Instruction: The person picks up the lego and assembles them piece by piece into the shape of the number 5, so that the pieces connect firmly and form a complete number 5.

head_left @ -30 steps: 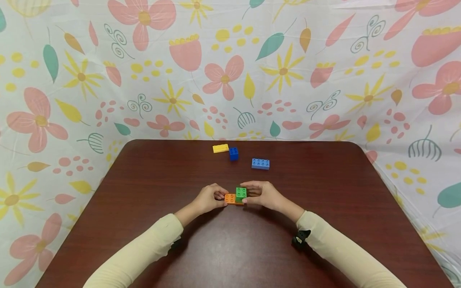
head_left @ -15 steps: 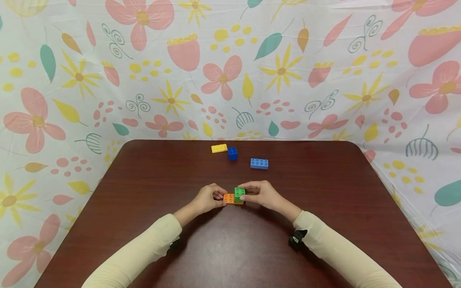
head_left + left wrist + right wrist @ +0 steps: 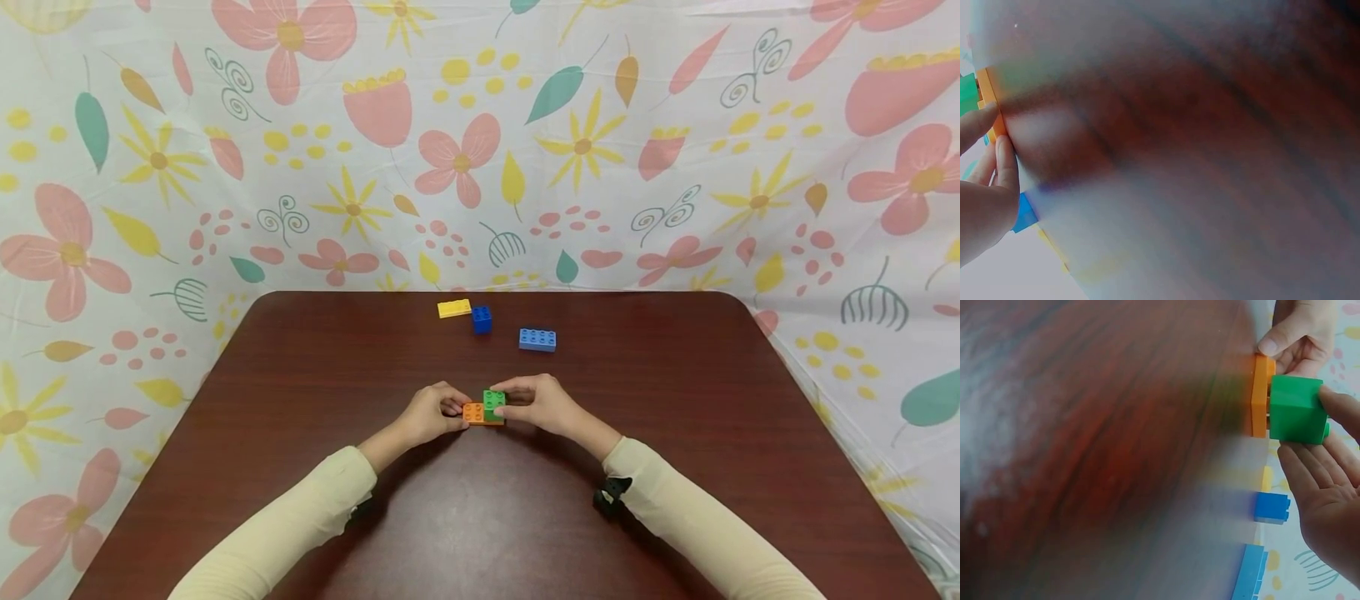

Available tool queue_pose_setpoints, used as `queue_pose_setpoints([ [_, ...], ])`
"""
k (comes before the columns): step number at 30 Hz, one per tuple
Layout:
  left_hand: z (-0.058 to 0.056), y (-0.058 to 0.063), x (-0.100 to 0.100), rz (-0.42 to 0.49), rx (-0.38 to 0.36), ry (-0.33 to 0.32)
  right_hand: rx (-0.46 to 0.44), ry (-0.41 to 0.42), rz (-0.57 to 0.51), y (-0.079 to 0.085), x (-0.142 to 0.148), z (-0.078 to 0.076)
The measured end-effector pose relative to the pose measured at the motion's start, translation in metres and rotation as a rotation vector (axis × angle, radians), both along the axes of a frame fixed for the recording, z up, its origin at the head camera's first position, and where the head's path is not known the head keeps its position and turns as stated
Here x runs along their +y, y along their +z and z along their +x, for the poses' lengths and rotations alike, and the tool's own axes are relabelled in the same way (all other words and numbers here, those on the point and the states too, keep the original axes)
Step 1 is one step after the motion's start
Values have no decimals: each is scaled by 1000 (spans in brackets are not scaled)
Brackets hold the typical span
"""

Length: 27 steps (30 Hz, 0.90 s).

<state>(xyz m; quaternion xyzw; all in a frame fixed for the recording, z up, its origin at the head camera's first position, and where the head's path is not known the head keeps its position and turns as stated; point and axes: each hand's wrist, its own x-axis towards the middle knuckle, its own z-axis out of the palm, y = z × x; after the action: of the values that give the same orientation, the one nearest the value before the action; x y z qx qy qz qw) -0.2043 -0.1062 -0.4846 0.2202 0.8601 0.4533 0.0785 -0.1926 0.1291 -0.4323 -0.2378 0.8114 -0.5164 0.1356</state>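
In the head view, a flat orange toy building plate [image 3: 472,412] lies on the table close before the person. My left hand [image 3: 431,414] pinches its left end between thumb and fingers. A square green building brick [image 3: 492,397] stands over the plate's right half. My right hand [image 3: 546,406] grips this brick, thumb on its near side and fingers behind. From the right wrist, the green brick [image 3: 1297,409] shows a thin gap to the orange plate [image 3: 1260,397], with studs visible in it. The left wrist view shows the thumb and fingers on the edge of the orange plate [image 3: 992,103].
Farther back on the brown table [image 3: 337,350] are a yellow plate [image 3: 453,308], a dark blue square brick [image 3: 482,320] and a longer light blue brick [image 3: 537,339]. A flower-patterned cloth [image 3: 465,225] hangs behind the table's far edge.
The green brick has shifted slightly left relative to the orange plate. My right thumb has moved up and left onto the brick's near face. The left hand keeps its hold.
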Motion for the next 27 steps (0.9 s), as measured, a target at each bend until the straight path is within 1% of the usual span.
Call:
queue_pose_setpoints([
  [5,1,0,1,3,10,-9,-7,-3,-5,-1,0,0],
  [14,2,1,0,-18,10,0,-6,-4,-8,-3,0,0],
  [27,1,0,0,-22,29,-8,-4,-1,-19,-3,-1,0],
])
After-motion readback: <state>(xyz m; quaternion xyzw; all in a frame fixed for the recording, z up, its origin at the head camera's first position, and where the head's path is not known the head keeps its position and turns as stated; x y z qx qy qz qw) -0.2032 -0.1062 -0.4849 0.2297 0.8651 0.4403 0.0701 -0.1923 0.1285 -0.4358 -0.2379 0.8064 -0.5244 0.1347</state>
